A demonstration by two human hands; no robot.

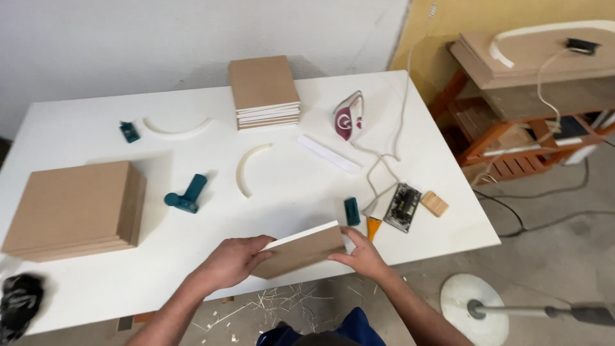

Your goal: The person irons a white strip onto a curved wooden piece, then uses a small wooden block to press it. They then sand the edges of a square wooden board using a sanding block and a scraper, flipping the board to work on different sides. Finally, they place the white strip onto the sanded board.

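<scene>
A small rectangular brown board [301, 248] with a white edge is tilted over the front edge of the white table [275, 179]. My left hand [232, 261] grips its left end and my right hand [362, 254] holds its right end. Close to my right hand lie a small teal tool [352, 211], an orange wedge [373, 226] and a black device [402, 206] with a cord.
A stack of brown boards [77, 208] lies at the left, a smaller stack [264, 91] at the back. Two curved white strips [248, 168], a straight white strip [328, 154], a teal handled tool [186, 194], a maroon iron [348, 115] and a wooden block [434, 203] lie about. Wooden shelving [525, 122] stands right.
</scene>
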